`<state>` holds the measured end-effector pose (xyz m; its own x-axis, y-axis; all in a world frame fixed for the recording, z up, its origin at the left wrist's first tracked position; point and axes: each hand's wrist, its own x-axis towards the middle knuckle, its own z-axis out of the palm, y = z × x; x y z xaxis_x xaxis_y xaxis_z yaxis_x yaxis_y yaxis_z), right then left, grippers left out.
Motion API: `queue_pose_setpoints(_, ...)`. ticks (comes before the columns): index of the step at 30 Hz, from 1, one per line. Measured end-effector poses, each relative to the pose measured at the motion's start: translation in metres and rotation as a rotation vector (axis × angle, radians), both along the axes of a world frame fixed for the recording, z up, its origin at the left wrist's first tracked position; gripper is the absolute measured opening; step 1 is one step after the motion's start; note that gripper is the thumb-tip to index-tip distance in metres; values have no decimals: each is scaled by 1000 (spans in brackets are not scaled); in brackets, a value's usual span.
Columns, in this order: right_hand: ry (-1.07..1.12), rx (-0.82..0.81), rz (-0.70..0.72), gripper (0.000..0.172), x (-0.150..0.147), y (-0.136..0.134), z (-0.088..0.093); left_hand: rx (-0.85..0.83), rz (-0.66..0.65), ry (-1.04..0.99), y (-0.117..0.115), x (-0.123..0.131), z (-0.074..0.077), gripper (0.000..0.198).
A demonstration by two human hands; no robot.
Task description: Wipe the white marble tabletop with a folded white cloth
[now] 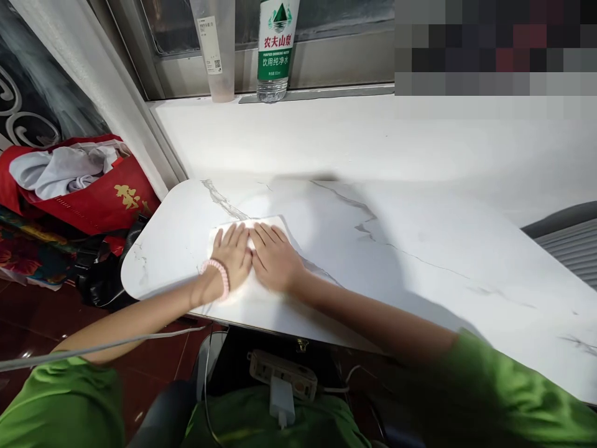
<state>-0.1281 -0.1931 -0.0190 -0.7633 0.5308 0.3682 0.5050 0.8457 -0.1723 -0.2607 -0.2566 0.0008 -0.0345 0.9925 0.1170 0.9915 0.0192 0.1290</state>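
Observation:
A thin white sheet, paper or tissue (274, 221), lies on the marble-patterned white table (345, 261); its near edge blends into the tabletop. Pressed flat on its left part is my left hand (232, 254), fingers stretched forward, a pink beaded bracelet (219, 277) round the wrist. My right hand (276, 256) rests flat beside it on the same sheet, fingers extended. The thumbs of both hands meet or nearly meet in the middle. Neither hand grips anything.
On the window ledge stand a frosted plastic container (219, 56) and a water bottle (275, 53). A red bag (102, 199) with white cloth is at the left. Below the table edge hangs a power strip (283, 373) with a charger (282, 401). A cable (116, 345) crosses my left arm.

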Motion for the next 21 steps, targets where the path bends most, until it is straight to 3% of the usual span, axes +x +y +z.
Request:
queue_pose_setpoints(3, 6, -12, -46, 56, 34, -27, -6, -9, -98, -37, -22, 27, 0, 54)
queue_pose_setpoints(6, 11, -15, -114, 56, 48, -25, -13, -3, -169, -59, -11, 38, 0, 55)
queue_pose_setpoints(8, 6, 2, -153, 55, 46, -3, -15, -6, -164, -58, 16, 39, -2, 55)
queue_pose_setpoints(14, -57, -9, -205, 48, 23, 117, -1, 21, -84, -27, 144, 36, -1, 45)
queue_pose_setpoints(16, -62, -39, -234, 49, 19, 143, 4, 12, -69, -19, 175, 36, -1, 44)
queue_pose_setpoints(18, -59, -70, -278, 51, 18, 154, 6, -4, -61, -18, 190, 35, -1, 45)
queue_pose_setpoints(21, -55, -87, -331, 51, 19, 148, 8, -29, -77, -20, 190, 34, -1, 48)
